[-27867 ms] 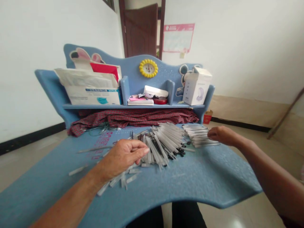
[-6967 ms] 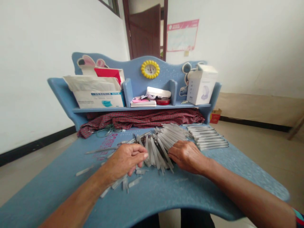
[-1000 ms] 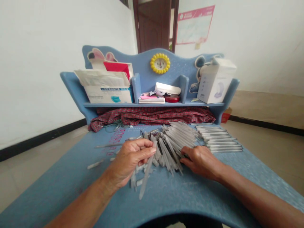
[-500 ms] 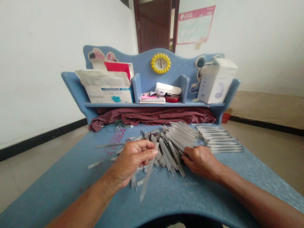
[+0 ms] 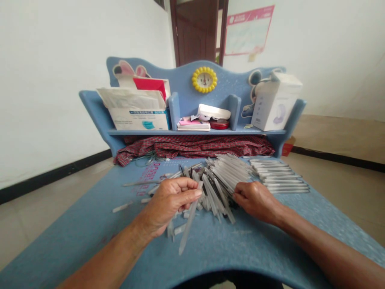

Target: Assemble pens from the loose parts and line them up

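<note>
Left fingers (image 5: 192, 196), pale tube (image 5: 188, 226) pinched between

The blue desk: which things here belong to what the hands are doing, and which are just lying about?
Apparently in use:
translucent tube, pinched in the left hand
loose pile of tubes, with the right hand at its edge
neat row of slim pieces

Seemingly just lying about:
checked cloth
mask box
red tin
white box

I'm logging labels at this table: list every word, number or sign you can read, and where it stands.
"50" on the mask box; its other characters too blurred.
White box: print too small.
Wall poster: blurred.
Clock: numerals too small.
Red table lettering: blurred.
Held tube: none readable.
</note>
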The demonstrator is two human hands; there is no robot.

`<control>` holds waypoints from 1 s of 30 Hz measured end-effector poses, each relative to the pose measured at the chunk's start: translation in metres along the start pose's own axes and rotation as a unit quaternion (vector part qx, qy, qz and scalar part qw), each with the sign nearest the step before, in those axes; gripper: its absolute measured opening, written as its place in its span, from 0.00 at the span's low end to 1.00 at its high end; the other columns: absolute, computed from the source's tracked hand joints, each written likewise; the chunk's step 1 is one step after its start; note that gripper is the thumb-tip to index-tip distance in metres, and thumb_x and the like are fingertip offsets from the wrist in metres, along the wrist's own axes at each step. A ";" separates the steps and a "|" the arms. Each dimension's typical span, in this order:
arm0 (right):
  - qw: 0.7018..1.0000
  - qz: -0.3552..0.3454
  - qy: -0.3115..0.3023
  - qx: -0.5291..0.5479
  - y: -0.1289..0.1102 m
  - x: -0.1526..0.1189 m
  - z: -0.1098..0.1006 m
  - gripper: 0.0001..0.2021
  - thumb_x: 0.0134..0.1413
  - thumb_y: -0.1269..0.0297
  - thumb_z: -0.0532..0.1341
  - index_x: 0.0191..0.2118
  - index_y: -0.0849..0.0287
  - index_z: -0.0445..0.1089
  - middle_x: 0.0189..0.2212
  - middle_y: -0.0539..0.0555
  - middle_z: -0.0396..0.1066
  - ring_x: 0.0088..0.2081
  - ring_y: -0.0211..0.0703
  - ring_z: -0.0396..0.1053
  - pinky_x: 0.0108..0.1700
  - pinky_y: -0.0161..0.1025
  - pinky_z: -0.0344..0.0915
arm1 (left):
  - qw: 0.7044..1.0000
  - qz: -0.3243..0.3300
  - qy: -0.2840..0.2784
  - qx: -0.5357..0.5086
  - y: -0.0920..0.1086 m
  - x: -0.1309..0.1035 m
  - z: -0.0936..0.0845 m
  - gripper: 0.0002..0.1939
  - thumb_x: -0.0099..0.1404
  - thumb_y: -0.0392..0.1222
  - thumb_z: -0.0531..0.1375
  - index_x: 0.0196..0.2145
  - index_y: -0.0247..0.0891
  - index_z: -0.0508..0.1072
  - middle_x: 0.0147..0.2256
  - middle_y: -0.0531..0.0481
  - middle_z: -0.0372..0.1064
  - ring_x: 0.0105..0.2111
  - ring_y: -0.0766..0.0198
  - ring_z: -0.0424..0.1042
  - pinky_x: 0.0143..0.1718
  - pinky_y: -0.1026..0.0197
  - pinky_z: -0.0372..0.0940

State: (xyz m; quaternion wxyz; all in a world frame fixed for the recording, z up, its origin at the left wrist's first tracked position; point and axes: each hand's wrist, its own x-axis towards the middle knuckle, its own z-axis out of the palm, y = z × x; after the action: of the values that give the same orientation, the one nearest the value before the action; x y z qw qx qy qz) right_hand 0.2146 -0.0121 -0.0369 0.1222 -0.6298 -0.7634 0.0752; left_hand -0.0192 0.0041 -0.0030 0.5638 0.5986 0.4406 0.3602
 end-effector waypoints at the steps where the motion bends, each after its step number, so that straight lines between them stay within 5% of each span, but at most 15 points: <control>1: 1.000 -0.001 0.002 0.012 0.001 0.000 0.000 0.11 0.55 0.66 0.52 0.30 0.59 0.71 0.24 0.54 0.73 0.27 0.40 0.70 0.28 0.33 0.52 | 1.000 0.000 0.002 0.001 0.000 0.000 0.000 0.08 0.50 0.42 0.64 0.27 0.34 0.73 0.19 0.55 0.61 0.18 0.73 0.55 0.19 0.68 0.48; 15: 0.994 -0.024 0.039 0.099 0.006 -0.001 -0.006 0.10 0.53 0.66 0.53 0.25 0.60 0.68 0.17 0.49 0.65 0.21 0.36 0.61 0.24 0.32 0.51 | 1.000 -0.010 0.004 -0.002 -0.001 0.001 0.000 0.09 0.50 0.42 0.64 0.27 0.34 0.74 0.20 0.55 0.63 0.19 0.73 0.56 0.19 0.69 0.50; 30: 0.974 -0.028 -0.008 0.226 0.003 -0.005 -0.010 0.09 0.54 0.66 0.53 0.26 0.60 0.66 0.15 0.48 0.66 0.18 0.35 0.61 0.22 0.31 0.54 | 1.000 -0.004 0.017 -0.013 -0.001 0.000 0.000 0.08 0.49 0.41 0.65 0.27 0.35 0.73 0.20 0.56 0.63 0.19 0.73 0.57 0.20 0.68 0.49</control>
State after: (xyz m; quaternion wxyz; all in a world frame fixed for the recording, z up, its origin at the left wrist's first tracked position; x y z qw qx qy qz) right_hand 0.2212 -0.0164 -0.0283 0.2573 -0.5635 -0.7452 0.2471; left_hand -0.0188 0.0040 -0.0040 0.5656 0.5828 0.4480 0.3738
